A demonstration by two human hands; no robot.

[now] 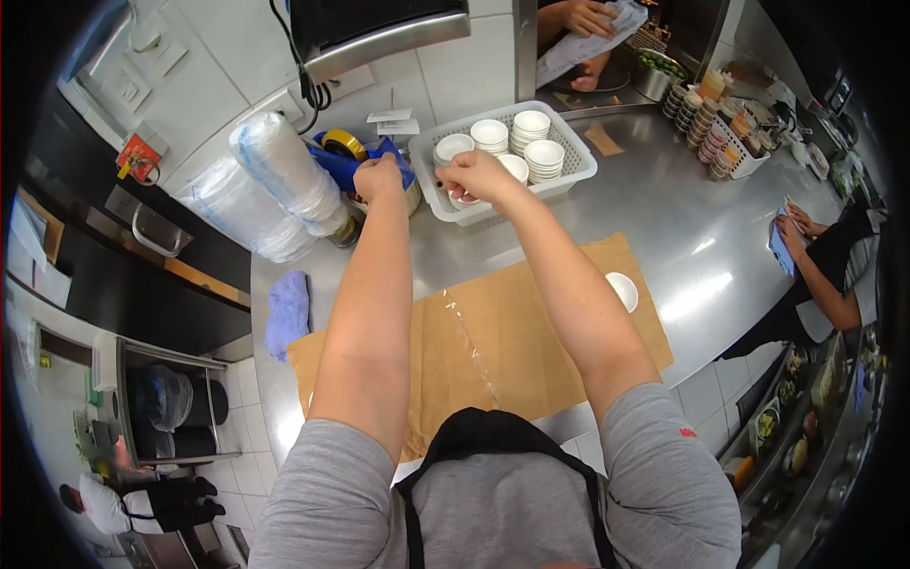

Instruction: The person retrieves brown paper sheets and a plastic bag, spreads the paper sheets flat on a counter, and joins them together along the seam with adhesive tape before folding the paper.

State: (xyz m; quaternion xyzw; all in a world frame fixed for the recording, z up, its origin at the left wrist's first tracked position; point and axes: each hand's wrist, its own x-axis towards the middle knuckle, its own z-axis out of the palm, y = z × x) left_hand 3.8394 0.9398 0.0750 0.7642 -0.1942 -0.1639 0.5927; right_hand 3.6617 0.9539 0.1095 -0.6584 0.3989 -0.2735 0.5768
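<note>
My left hand (379,178) is closed at the front of a blue tape dispenser (332,163), which carries a yellow tape roll (343,144). To its right, my right hand (477,177) is pinched above the near side of a light grey plastic basket (574,182); anything thin between its fingers does not show clearly. Stacked white bowls (531,123) fill the basket. Under my forearms lies brown paper (531,327), with a shiny clear tape strip (471,349) across it. A single white bowl (622,292) sits on the paper's right part.
Plastic-wrapped stacks (284,175) stand at left, above a purple cloth (288,315). Sauce cups (697,112) and a white crate (742,152) occupy the back right. Another person's hands (588,19) hold paper beyond the counter; a co-worker's hand (791,232) is at right.
</note>
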